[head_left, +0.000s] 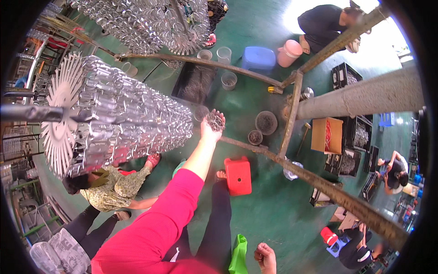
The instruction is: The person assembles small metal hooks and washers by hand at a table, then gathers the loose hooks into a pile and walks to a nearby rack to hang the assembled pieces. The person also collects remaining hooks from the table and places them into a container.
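My left hand (217, 119), at the end of a red sleeve, reaches forward with its palm up, cupped around a heap of small metal pieces (215, 121). Their exact kind is too small to tell. Just left of it lies a long drum-like rack (132, 112) covered in shiny curved metal parts, with a toothed disc (63, 114) at its end. A clear plastic cup (200, 112) is close beside my left fingers. My right hand (265, 258) is low in front of me, fingers curled together; whatever they may hold is hidden. Bright green material (239, 255) hangs to its left.
Rusty metal bars (337, 198) cross around me at height. On the green floor stand a red stool (238, 176), a black tray (195, 83) of small parts, tubs (266, 123) and a blue stool (258, 59). A person in a patterned top (107, 192) crouches at left; others sit at right.
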`<state>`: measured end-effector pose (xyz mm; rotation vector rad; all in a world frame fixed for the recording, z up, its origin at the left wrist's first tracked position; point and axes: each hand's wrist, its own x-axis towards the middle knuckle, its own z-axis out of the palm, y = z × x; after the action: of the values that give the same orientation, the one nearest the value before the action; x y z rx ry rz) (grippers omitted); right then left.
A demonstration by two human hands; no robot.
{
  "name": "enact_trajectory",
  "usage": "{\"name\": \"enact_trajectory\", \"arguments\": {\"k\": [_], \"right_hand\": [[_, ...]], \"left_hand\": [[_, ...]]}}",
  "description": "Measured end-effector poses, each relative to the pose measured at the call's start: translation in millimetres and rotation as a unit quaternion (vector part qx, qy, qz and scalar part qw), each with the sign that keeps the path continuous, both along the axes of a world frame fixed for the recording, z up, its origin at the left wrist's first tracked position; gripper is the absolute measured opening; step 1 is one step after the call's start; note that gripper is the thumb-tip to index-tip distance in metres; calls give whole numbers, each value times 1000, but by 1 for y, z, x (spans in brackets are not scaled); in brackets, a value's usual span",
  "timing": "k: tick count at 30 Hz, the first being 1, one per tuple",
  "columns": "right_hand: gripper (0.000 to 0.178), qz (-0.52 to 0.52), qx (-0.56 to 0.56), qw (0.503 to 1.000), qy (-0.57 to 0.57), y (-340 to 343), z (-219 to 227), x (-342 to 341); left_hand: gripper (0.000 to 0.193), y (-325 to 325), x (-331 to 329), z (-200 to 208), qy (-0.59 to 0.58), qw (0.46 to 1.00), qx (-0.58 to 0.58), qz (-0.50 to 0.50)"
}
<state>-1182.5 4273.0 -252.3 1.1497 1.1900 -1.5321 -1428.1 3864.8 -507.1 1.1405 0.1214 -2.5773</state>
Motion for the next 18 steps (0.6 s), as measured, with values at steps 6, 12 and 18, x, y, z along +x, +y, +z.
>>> {"name": "enact_trajectory", "arguments": {"k": [6, 12, 18], "right_hand": [[15, 69, 31, 997, -23, -23, -1, -46], [18, 64, 36, 997, 0, -18, -19, -64], [11, 83, 3, 997, -10, -38, -48, -89]], "left_hand": [[33, -104, -115, -28, -23, 990, -96, 99], [47, -180, -167, -18, -290, 929, -214, 80], [33, -109, -133, -12, -331, 900, -283, 13]]}}
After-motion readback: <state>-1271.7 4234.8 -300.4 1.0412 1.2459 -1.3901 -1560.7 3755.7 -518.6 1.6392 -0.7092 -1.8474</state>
